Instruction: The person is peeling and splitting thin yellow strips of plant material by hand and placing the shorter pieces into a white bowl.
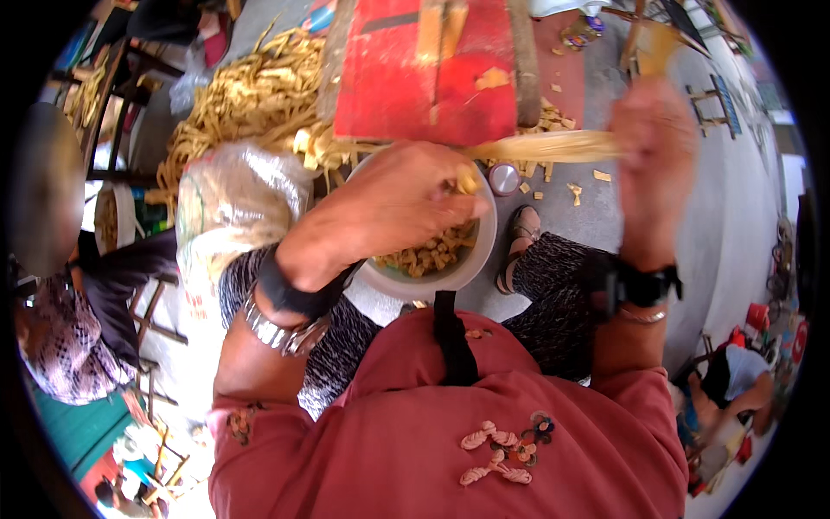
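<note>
My right hand (pixel 650 143), smeared by motion, is closed round a long, flat, pale yellow strip (pixel 549 147). The strip stretches left past the near edge of a red board (pixel 424 104), and a blurred end sticks up above the fist. Over a white bowl (pixel 486 251) between my knees, my left hand (pixel 411 195) has its fingers curled round a small yellow piece (pixel 468 181). Many short yellow pieces (pixel 432 253) lie in the bowl, partly hidden under that hand. On the board stands a light wooden block (pixel 441 33) with a slot down its middle.
A big heap of yellow strips (pixel 251 95) spreads at the far left. A bulging clear plastic bag (pixel 238 199) sits by my left knee. Scraps and a round lid (pixel 504 179) lie on the floor right of the bowl. Another person (pixel 73 337) sits close on the left.
</note>
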Motion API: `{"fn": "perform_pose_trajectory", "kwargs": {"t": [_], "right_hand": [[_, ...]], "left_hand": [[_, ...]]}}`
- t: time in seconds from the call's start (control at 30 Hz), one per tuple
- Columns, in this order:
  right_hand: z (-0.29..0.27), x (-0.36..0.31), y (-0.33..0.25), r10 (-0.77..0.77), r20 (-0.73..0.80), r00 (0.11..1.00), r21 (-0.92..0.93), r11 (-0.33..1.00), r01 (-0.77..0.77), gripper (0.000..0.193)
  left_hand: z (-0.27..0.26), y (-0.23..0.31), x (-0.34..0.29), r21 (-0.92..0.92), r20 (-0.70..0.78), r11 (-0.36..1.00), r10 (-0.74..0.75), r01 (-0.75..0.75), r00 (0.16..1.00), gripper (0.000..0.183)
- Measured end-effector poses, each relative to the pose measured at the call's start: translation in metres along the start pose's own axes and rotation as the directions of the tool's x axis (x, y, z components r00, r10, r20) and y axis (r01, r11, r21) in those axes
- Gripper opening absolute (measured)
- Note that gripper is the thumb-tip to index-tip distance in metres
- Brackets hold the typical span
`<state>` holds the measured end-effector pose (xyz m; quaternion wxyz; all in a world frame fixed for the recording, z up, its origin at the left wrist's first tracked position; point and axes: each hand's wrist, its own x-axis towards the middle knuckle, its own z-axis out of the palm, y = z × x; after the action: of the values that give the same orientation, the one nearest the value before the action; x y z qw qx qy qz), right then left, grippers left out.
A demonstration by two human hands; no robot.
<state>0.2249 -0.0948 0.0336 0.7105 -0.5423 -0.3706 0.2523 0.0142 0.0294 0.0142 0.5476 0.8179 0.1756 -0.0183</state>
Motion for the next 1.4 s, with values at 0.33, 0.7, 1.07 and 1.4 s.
{"fn": "perform_pose_trajectory", "kwargs": {"t": [0.33,0.7,1.07,1.4], "right_hand": [[0.015,-0.038,-0.02,0.072,0.231,0.97,0.165,0.98,-0.112,0.026],[0.043,-0.078,0.014,0.19,0.374,0.908,0.233,0.928,-0.29,0.024],[0.071,-0.067,0.023,0.406,0.207,0.89,-0.234,0.904,-0.358,0.026],[0.053,-0.064,0.026,0.458,0.415,0.786,-0.288,0.886,-0.364,0.033]], "left_hand": [[0.049,-0.01,0.006,-0.836,0.101,0.537,-0.055,0.115,0.993,0.057],[0.031,-0.004,-0.009,-0.796,0.061,0.586,-0.172,0.152,0.983,0.025],[0.023,0.0,-0.025,-0.112,-0.252,0.921,0.338,-0.374,0.907,0.016],[0.036,-0.007,-0.027,0.491,-0.513,0.764,0.642,-0.419,0.57,0.015]]}}
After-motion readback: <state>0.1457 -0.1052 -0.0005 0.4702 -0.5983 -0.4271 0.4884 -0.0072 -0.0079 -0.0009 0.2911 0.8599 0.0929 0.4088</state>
